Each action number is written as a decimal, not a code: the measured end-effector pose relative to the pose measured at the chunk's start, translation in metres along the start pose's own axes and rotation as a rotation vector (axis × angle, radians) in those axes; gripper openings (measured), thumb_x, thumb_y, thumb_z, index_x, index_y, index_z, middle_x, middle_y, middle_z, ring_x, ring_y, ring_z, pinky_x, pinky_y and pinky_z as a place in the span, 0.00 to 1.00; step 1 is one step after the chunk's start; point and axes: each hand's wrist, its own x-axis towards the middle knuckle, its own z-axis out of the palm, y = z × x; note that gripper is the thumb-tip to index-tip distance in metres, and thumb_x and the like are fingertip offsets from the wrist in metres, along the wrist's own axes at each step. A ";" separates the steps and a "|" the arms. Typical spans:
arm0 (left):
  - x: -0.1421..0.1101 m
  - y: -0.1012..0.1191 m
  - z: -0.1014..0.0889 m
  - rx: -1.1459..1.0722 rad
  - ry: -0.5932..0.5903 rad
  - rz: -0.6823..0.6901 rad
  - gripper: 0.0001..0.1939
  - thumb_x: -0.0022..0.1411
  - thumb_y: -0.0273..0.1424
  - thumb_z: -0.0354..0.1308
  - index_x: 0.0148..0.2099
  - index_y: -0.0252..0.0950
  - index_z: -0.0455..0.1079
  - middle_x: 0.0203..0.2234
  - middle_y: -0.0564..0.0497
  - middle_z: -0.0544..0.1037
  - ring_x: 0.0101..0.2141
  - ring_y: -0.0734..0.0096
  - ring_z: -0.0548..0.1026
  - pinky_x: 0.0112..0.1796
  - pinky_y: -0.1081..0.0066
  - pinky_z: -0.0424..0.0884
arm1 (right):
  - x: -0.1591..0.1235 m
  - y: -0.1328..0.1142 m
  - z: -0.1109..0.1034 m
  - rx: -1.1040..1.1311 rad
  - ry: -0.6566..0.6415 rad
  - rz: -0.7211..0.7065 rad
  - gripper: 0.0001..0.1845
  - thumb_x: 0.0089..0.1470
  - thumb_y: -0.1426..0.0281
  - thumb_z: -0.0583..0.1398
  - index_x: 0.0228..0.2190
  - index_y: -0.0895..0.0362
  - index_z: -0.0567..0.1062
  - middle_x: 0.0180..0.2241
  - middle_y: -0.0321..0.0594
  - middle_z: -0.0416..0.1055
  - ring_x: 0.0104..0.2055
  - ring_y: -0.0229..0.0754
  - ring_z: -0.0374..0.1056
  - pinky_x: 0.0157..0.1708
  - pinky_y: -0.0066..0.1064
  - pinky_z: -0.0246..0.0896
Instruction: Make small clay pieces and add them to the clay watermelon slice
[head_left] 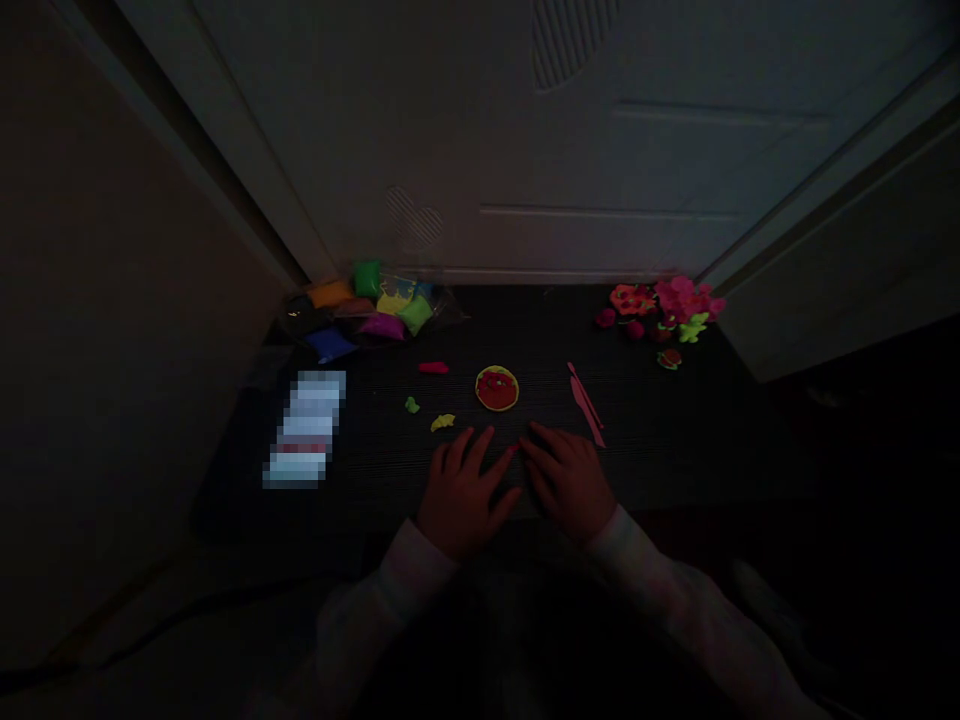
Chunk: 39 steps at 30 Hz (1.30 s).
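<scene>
My left hand [461, 495] lies low over the dark tabletop with its fingers spread. Its index fingertip meets the fingers of my right hand [571, 482], which are stretched out. A tiny red bit [514, 449] shows at this meeting point; whether it is pinched, I cannot tell. Just beyond the hands is a round red clay piece [497, 390] with a yellow rim and small green spots. To the left lie a yellow clay scrap [442, 423], a green scrap [412, 405] and a red clay strip [433, 368]. Pink modelling tools [586, 405] rest beside my right hand.
Colourful clay packets [367, 310] in clear plastic sit at the back left. A lit phone-like screen [306, 430], blurred out, lies at the left. Pink, red and green clay shapes [682, 303] cluster at the back right. A white panelled door [465, 120] stands behind the dark table [675, 440].
</scene>
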 end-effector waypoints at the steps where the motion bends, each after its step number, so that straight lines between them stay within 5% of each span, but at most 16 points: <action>1: 0.000 0.000 0.000 0.001 0.001 -0.002 0.20 0.56 0.40 0.47 0.51 0.43 0.61 0.51 0.45 0.62 0.50 0.52 0.57 0.43 0.53 0.56 | 0.000 0.000 0.000 0.001 0.001 -0.003 0.17 0.51 0.71 0.51 0.44 0.55 0.68 0.47 0.44 0.63 0.46 0.45 0.56 0.41 0.38 0.51; 39: -0.002 -0.002 0.002 -0.007 0.117 0.016 0.16 0.55 0.36 0.50 0.46 0.42 0.67 0.47 0.46 0.66 0.48 0.54 0.59 0.42 0.55 0.60 | 0.000 -0.002 -0.006 -0.018 -0.055 -0.050 0.17 0.49 0.71 0.53 0.42 0.50 0.69 0.48 0.42 0.61 0.46 0.46 0.56 0.41 0.40 0.50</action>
